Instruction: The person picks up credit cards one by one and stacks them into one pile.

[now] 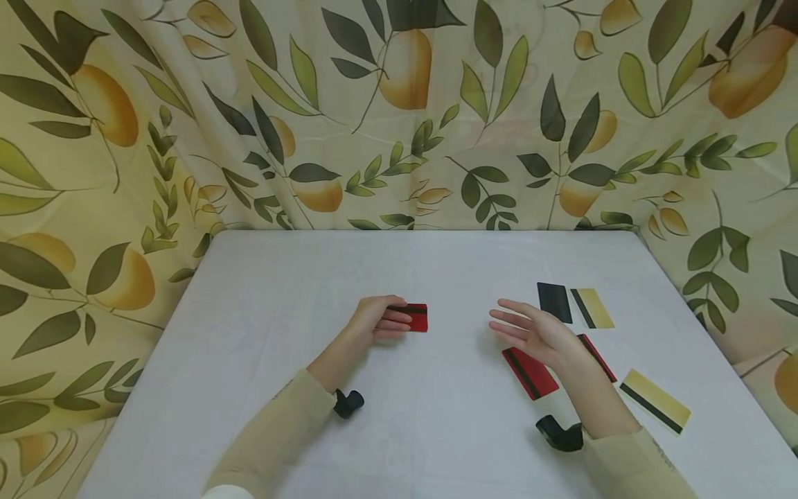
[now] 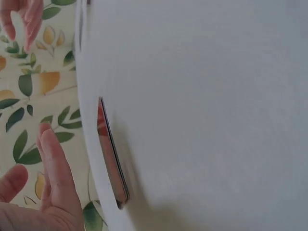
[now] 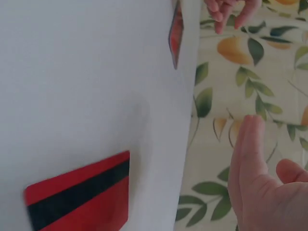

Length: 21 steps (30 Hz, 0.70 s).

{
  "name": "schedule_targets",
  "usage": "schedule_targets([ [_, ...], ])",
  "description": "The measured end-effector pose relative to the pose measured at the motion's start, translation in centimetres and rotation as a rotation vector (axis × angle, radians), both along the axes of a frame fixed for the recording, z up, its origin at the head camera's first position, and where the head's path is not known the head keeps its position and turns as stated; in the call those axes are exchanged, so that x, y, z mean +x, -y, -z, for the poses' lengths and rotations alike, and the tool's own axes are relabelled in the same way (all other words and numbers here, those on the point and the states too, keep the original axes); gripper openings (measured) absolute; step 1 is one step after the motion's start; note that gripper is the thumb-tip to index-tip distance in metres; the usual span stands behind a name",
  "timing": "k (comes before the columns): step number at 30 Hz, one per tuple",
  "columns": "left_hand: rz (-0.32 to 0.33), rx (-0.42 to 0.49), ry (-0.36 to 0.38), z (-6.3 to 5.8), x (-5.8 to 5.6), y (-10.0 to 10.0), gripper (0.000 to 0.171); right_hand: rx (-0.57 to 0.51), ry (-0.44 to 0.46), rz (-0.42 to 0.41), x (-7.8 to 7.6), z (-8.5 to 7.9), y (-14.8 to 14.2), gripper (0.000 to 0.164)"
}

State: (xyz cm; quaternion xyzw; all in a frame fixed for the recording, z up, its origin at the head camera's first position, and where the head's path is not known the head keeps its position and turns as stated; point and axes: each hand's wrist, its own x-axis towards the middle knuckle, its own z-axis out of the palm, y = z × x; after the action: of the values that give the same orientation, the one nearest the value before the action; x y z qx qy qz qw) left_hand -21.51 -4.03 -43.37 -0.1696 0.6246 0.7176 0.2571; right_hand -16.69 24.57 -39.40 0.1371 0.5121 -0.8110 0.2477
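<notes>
Your left hand point(image 1: 382, 319), fingers straight and thumb apart in the left wrist view, hangs over a red card point(image 1: 420, 321) near the middle of the head view, without touching it. Your right hand point(image 1: 537, 334), right of centre, is likewise spread, raised above the white tabletop point(image 1: 299, 270) and near a striped red card point(image 1: 530, 374) at lower right. Around it at right you have a black card point(image 1: 553, 303), an upper gold card point(image 1: 595, 308), a lower gold card point(image 1: 657, 398) and a partly hidden red card point(image 1: 600, 360).
</notes>
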Motion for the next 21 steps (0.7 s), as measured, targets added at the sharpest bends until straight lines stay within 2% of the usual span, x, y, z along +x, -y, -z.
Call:
schedule_targets([
  [5,0.082,0.045,0.012,0.3,-0.1,-1.8,0.033,-0.109,0.020,0.068,2.0,0.1,-1.8,0.023],
  [7,0.109,0.063,0.014,0.5,-0.2,-2.6,0.032,-0.142,0.017,0.083,2.7,0.3,-2.5,0.020],
  [14,0.215,0.103,0.014,0.9,-0.4,-5.4,0.031,-0.341,-0.009,0.102,5.0,1.7,-5.1,0.030],
  [21,0.328,0.135,0.009,1.3,-0.7,-8.1,0.035,-0.477,-0.018,0.124,7.1,3.4,-7.0,0.037],
])
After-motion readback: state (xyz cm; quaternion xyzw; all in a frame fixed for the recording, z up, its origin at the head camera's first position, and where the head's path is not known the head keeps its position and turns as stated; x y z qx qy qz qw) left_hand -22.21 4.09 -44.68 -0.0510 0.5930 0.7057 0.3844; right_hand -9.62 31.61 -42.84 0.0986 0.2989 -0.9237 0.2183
